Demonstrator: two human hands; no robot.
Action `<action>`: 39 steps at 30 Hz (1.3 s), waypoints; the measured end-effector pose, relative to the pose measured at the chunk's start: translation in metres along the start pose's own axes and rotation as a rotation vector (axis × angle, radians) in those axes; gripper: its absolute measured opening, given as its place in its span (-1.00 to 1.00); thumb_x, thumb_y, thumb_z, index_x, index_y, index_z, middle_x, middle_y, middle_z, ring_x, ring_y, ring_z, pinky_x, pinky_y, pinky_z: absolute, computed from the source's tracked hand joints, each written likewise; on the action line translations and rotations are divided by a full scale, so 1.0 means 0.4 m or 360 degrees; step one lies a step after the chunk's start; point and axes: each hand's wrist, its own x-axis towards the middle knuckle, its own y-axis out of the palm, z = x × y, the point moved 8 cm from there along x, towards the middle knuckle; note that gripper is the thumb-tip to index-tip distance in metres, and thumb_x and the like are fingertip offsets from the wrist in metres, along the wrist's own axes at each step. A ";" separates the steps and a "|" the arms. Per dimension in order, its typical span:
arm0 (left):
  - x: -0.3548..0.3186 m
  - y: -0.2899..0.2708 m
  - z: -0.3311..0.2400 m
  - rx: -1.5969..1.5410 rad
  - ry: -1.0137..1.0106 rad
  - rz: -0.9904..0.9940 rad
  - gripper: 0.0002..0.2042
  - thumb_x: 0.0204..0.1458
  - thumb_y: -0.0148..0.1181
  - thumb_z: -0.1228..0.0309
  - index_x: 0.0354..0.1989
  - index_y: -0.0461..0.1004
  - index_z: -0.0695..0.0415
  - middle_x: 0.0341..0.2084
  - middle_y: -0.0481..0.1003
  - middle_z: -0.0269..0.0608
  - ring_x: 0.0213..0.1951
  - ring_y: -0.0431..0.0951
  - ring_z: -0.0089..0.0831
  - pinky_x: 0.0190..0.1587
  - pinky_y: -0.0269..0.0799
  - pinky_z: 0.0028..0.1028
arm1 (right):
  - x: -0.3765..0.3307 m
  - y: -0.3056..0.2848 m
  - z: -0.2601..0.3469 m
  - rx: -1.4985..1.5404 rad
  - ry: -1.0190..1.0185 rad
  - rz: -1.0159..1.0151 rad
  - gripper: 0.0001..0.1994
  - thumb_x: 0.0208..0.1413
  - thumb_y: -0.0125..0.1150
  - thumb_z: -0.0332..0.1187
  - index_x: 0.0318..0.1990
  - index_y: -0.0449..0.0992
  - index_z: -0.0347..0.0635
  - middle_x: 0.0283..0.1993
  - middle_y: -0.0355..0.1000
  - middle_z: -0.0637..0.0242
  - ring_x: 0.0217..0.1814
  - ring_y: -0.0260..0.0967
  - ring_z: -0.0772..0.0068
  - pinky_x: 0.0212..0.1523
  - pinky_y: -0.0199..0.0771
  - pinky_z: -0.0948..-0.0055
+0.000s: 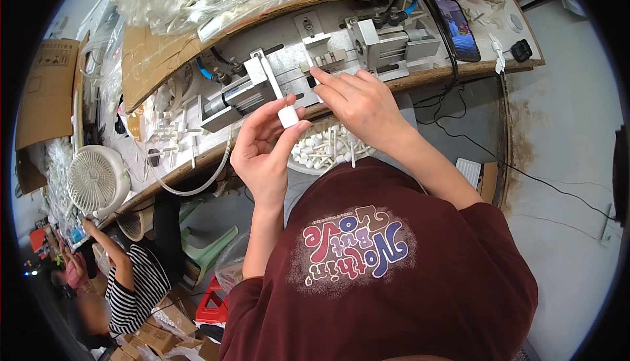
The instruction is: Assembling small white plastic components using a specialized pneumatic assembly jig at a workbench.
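Now: two hands at the metal press jig, one part in each.

My left hand pinches a small white cap between thumb and fingertips, just in front of the jig. My right hand has its fingertips pressed together on a thin white stem at the jig's middle slot. A tray of white parts sits just below the jig; a phone lies to its right.

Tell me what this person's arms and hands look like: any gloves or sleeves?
No gloves: the left hand and right hand are both bare, with no rings, watch or bands visible. The forearms are bare too. The dark maroon shirt has short sleeves ending near the elbows, and a printed design in pink, purple and white on its front.
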 end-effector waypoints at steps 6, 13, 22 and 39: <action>-0.002 -0.017 0.015 0.0128 0.0037 0.0014 -0.66 -0.05 0.31 0.78 -0.06 0.48 0.41 -0.08 0.56 0.06 -0.08 0.63 -0.32 -0.06 0.64 -0.43 | 0.009 0.019 0.018 -0.0242 0.0033 0.0145 -0.84 -0.14 0.23 -0.46 -0.33 0.48 -0.22 0.11 0.53 0.10 -0.38 0.52 0.54 -0.33 0.40 0.51; 0.010 -0.007 0.024 0.0118 0.0029 0.0062 -0.66 -0.07 0.31 0.80 -0.06 0.51 0.41 -0.09 0.53 0.00 -0.09 0.61 -0.33 -0.07 0.66 -0.45 | 0.026 0.026 0.003 -0.0190 0.0050 0.0220 -0.84 -0.14 0.23 -0.46 -0.35 0.46 -0.21 0.11 0.53 0.09 -0.49 0.51 0.48 -0.44 0.43 0.49; 0.009 0.005 0.008 0.0355 0.0219 0.0062 -0.65 -0.10 0.35 0.77 -0.07 0.58 0.33 0.06 0.44 -0.01 -0.07 0.60 -0.36 -0.10 0.69 -0.46 | 0.042 0.028 0.008 -0.0225 0.0072 0.0292 -0.84 -0.15 0.24 -0.44 -0.37 0.43 -0.20 0.11 0.52 0.04 -0.59 0.49 0.31 -0.47 0.49 0.45; -0.007 0.031 -0.043 0.0889 0.0581 0.0146 -0.62 -0.12 0.35 0.76 -0.05 0.60 0.28 0.15 0.39 -0.03 -0.13 0.56 -0.46 -0.18 0.66 -0.56 | 0.030 0.030 0.008 -0.0184 0.0085 0.0267 -0.81 -0.15 0.28 -0.41 -0.36 0.45 -0.22 0.09 0.52 -0.04 -0.53 0.52 0.26 -0.40 0.54 0.40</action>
